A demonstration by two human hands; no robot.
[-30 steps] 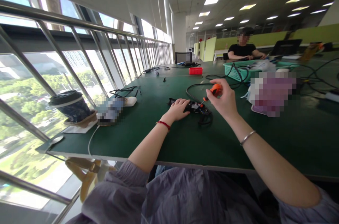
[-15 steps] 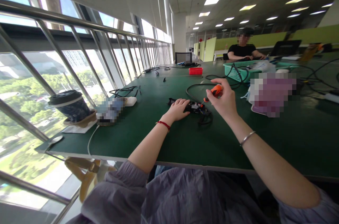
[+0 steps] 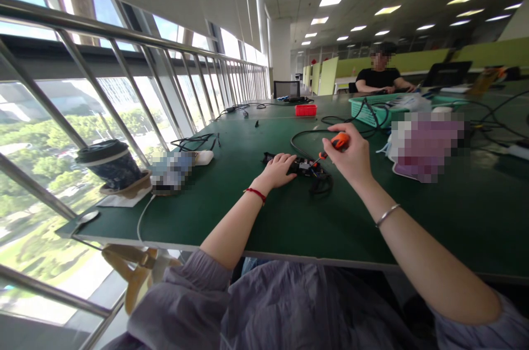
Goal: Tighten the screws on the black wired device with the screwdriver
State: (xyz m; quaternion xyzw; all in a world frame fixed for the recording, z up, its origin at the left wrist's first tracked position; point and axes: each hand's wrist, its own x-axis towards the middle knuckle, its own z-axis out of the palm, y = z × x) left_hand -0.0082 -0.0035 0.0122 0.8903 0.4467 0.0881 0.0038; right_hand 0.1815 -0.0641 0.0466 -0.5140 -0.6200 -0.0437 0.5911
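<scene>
A long black electronic device (image 3: pixel 305 167) with bare wiring and small parts showing lies on the green table. My left hand (image 3: pixel 278 171) rests across its left part, fingers bent over it, holding it against the tabletop. In my right hand (image 3: pixel 351 152) is an orange and black screwdriver (image 3: pixel 339 141), gripped by the handle between thumb and fingers. Its shaft slants down to the left, and the tip meets the device near its right end. Whether the tip sits in a screw is too small to tell. A black cable (image 3: pixel 321 187) loops beside that end.
A green basket (image 3: pixel 359 113) with cables and a pixelated pink item (image 3: pixel 430 149) stand to the right. A red box (image 3: pixel 306 110) is farther back. On the left are a lidded cup (image 3: pixel 111 165), a pixelated item (image 3: pixel 172 171) and a spoon (image 3: pixel 87 218). A person (image 3: pixel 378 75) sits across.
The screwdriver handle has turned and shifted very slightly in my right hand. My left hand stays in the same place on the black device.
</scene>
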